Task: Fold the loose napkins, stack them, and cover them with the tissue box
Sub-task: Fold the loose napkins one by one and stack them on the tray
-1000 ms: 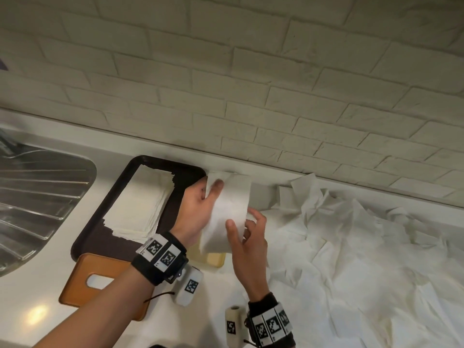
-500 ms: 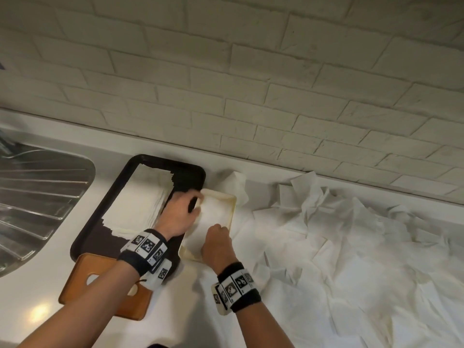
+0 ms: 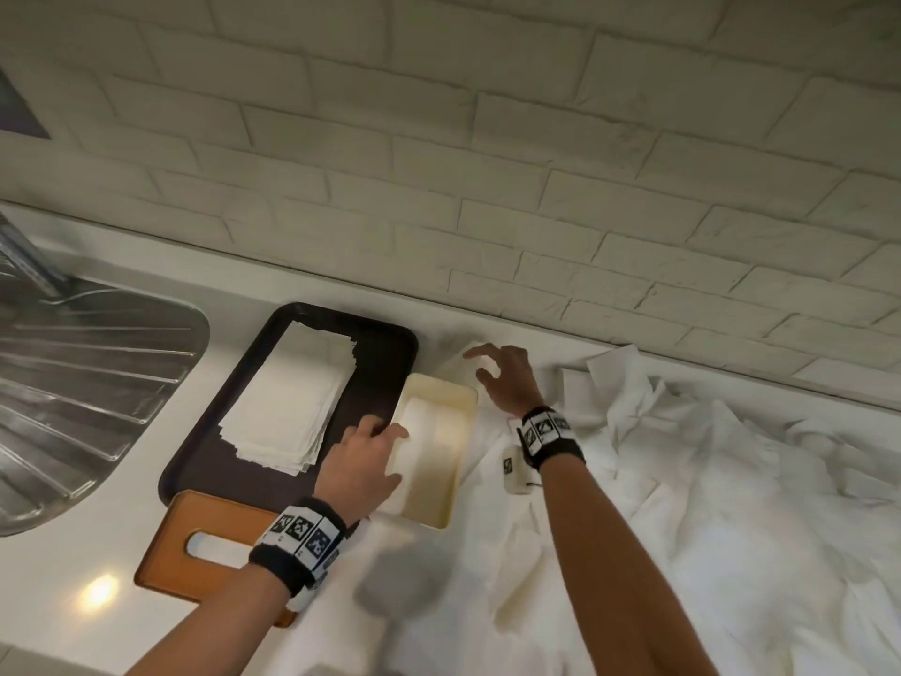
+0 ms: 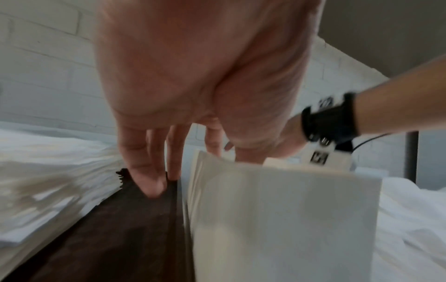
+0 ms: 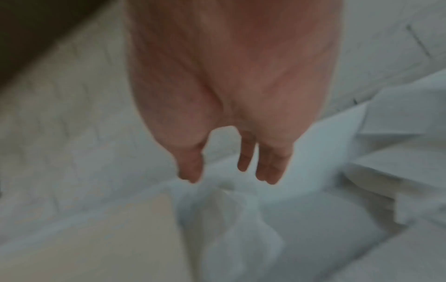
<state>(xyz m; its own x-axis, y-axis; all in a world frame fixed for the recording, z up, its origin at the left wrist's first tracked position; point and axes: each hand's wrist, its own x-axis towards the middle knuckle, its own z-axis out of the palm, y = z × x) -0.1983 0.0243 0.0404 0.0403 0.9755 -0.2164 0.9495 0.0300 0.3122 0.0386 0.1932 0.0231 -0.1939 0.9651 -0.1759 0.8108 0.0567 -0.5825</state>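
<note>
Over loose napkins (image 3: pixel 707 505), right hand (image 3: pixel 507 378) spread, empty.

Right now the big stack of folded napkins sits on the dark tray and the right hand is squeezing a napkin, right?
Not quite. The stack of folded napkins does sit on the dark tray, but the right hand holds nothing; its fingers are spread open above the loose napkins, as the head view shows.

Sink drainboard (image 3: pixel 73 383) ribbed shiny metal; tray (image 3: pixel 385 383) dark matt; napkin pile (image 3: pixel 707 505) soft crumpled paper; wall (image 3: pixel 487 139) rough brick.
</note>
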